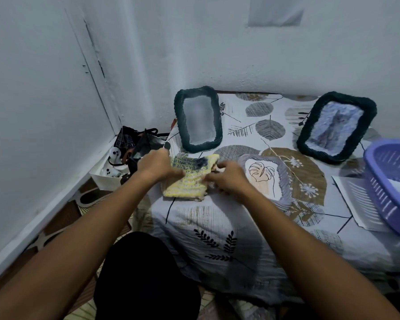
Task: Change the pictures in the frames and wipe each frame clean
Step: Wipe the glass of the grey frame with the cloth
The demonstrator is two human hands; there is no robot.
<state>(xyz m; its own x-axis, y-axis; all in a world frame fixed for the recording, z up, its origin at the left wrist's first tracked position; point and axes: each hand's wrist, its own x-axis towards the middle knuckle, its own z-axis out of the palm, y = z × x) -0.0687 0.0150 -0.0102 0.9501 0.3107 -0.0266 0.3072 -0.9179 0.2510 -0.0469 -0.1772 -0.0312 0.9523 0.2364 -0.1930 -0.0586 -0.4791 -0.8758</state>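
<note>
While both hands hold the yellow frame [189,177] flat near the bed's [217,239] left edge, left grip [158,167] and right grip [224,179] curl round its sides; two dark frames [199,122] [336,127] stand along the far edge.

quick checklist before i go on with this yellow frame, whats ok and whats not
1. Both hands on the yellow frame: ok, left hand and right hand hold its two sides.
2. Frame supported: ok, it lies on the bed sheet.
3. Which face is up: cannot tell, the surface is blurred.
4. Grey frame nearby: ok, flat beside the right hand.
5. Two dark green frames: ok, propped upright behind, out of the way.
6. Wiping cloth: cannot tell, none clearly visible.
</note>
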